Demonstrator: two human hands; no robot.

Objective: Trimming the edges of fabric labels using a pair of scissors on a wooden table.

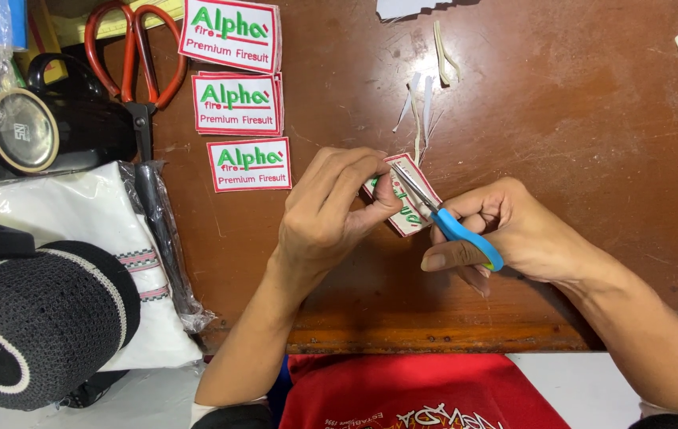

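Trimming an embroidered patch. The left hand pinches the white patch between thumb and closed fingers, just above the worktop. The right hand works small blue-handled scissors, fingers curled through the loops, blades meeting the patch edge beside the left fingertips. Short snips close to the red border, turning the patch, should cut cleanest.
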